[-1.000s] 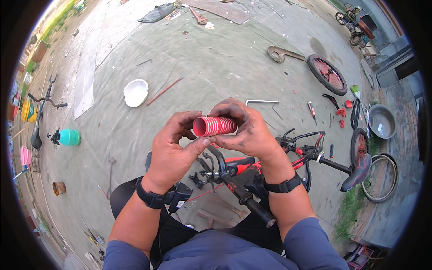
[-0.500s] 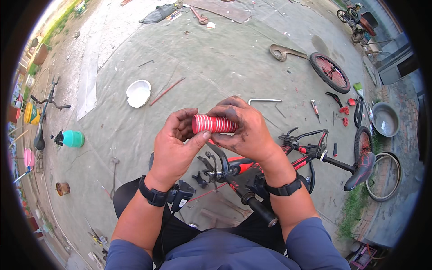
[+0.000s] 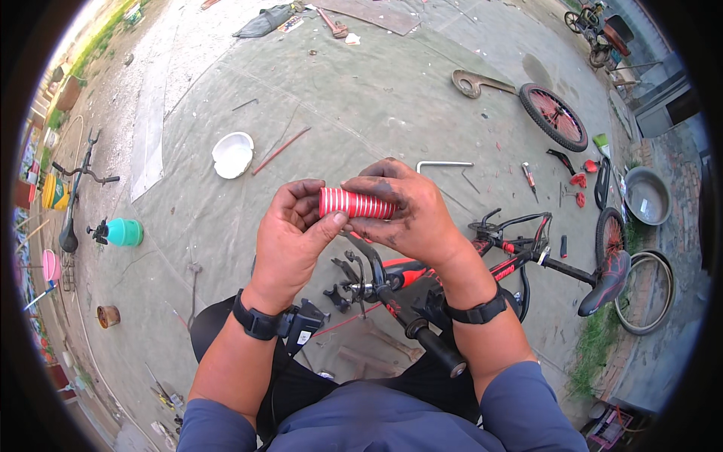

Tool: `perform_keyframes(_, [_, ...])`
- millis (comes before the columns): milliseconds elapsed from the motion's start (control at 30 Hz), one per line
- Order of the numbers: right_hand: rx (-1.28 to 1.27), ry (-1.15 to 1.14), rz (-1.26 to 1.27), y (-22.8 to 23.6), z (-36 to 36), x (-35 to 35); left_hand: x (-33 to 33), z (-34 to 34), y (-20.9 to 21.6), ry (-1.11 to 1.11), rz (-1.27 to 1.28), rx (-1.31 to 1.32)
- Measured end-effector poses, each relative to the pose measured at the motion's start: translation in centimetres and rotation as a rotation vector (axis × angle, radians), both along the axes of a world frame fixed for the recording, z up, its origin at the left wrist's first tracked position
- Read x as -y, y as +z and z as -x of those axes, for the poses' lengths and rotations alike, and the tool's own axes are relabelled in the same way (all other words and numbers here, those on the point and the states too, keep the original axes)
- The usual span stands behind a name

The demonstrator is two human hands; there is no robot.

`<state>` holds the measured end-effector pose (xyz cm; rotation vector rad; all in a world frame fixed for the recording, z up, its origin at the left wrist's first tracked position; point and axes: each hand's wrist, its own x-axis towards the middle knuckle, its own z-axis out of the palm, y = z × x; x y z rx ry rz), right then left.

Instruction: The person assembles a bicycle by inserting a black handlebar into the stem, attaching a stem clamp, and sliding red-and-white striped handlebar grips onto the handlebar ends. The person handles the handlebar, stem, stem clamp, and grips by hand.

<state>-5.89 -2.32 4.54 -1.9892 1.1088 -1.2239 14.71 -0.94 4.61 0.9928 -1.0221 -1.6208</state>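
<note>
A short red cylinder with white rings along it (image 3: 357, 203) lies sideways between both hands; its exact kind I cannot make out. My left hand (image 3: 295, 230) grips its left end, thumb below and fingers curled behind. Around the right end wraps my right hand (image 3: 410, 207), its fingers dark with grime and hiding that end. Beneath the hands lies a bicycle frame (image 3: 504, 271) in black and red, partly covered by my right forearm. Its handlebar grip (image 3: 440, 352) reaches toward my lap.
A white bowl (image 3: 233, 155) and a red rod (image 3: 281, 151) lie on the green ground sheet. To the right are a bicycle wheel (image 3: 553, 117), a hex key (image 3: 444, 164), a screwdriver (image 3: 529, 177) and a metal basin (image 3: 646, 197). A teal container (image 3: 124, 232) stands left.
Both hands have shifted very slightly up and left with the striped cylinder, which tilts a little more down to the right. The grip looks the same.
</note>
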Motion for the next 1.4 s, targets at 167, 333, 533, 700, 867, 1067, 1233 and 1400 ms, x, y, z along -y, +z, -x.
perform_keyframes(167, [-0.047, 0.058, -0.049, 0.4, 0.3, 0.1, 0.1, 0.1, 0.0, 0.030, -0.015, -0.010])
perform_keyframes(333, [-0.044, 0.105, -0.074, 0.0, 0.6, 0.2, 0.2, 0.0, 0.0, 0.004, -0.032, 0.010])
perform_keyframes(533, [0.084, 0.187, -0.219, -0.1, 0.6, 0.0, 0.1, 0.0, 0.0, -0.008, -0.022, 0.045])
perform_keyframes(700, [0.507, 0.267, -0.600, 0.9, 1.6, -0.3, 0.5, -0.6, -0.4, 0.061, -0.045, -0.053])
perform_keyframes(867, [0.492, 0.245, -0.781, 1.2, 2.8, 0.1, 0.6, -0.6, -0.4, 0.092, -0.025, -0.093])
perform_keyframes(1067, [0.540, 0.206, -0.663, 0.4, 2.2, 0.2, 0.7, -0.7, -0.9, 0.075, -0.009, -0.178])
perform_keyframes(1233, [0.606, 0.177, -0.685, 1.0, 2.1, -0.1, 0.5, -0.5, -1.0, 0.032, -0.024, -0.274])
perform_keyframes(1400, [0.696, 0.222, -0.699, 0.5, 2.1, -0.1, 0.3, -0.5, -1.4, -0.062, -0.126, -0.448])
